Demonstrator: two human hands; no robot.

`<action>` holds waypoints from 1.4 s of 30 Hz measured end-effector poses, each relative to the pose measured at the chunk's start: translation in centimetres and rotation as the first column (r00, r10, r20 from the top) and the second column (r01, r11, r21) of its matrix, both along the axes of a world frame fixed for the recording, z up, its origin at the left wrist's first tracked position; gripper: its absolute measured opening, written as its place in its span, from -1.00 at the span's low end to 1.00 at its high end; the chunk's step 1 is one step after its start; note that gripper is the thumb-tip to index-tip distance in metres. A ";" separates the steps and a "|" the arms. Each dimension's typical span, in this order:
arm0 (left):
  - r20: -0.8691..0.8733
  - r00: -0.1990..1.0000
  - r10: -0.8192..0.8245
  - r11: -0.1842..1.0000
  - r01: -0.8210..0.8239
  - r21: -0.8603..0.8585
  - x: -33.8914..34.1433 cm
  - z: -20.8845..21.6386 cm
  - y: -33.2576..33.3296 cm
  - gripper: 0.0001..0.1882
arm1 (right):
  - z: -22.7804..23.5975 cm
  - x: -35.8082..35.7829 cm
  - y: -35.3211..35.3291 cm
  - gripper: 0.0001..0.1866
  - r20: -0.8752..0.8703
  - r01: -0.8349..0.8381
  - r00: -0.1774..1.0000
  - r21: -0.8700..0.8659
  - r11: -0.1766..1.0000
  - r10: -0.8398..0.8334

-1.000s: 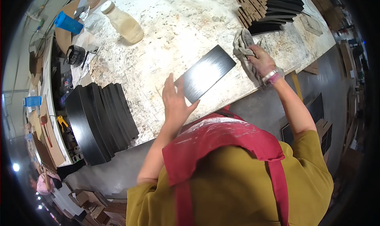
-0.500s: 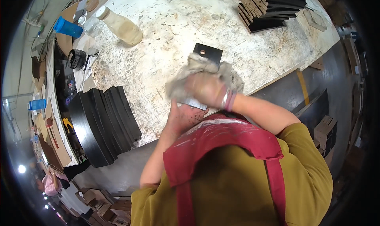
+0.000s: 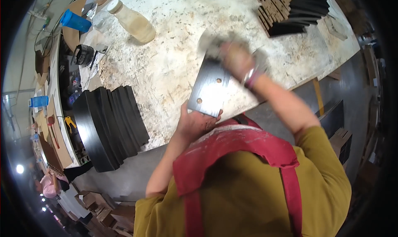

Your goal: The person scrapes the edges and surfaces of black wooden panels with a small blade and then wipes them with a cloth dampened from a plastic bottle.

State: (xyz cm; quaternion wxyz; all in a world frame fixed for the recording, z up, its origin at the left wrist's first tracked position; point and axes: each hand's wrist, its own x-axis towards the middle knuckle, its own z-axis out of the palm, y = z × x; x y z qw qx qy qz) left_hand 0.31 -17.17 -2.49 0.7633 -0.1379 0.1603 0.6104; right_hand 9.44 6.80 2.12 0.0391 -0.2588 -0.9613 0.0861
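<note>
A flat black board (image 3: 206, 87) with a glossy face and round holes lies over the worktable, its near end toward me. My left hand (image 3: 193, 121) grips that near end, thumb along one side and fingers at the other. Smeared by motion, my right hand (image 3: 239, 63) is closed on a greyish rag (image 3: 212, 41) at the board's far end. The rag covers that end, so its edge is hidden.
Curved black boards (image 3: 108, 129) stand stacked at the table's left edge. More boards with brown edges (image 3: 274, 7) are piled far right. A cloudy bottle (image 3: 134, 23), a blue cup (image 3: 76, 21) and a black tape roll (image 3: 83, 55) stand far left. Another person (image 3: 52, 184) is beyond, lower left.
My right hand and the rag have moved away from me to the board's far end, uncovering most of its face. My left hand keeps hold of the near end.
</note>
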 end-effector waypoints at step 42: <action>-0.466 -0.816 -0.343 0.939 -0.296 -0.172 0.0 2.2 0.6 -0.13 | 2.6 -4.9 1.7 -0.63 -0.264 -0.051 0.958 -0.533 0.844 -0.109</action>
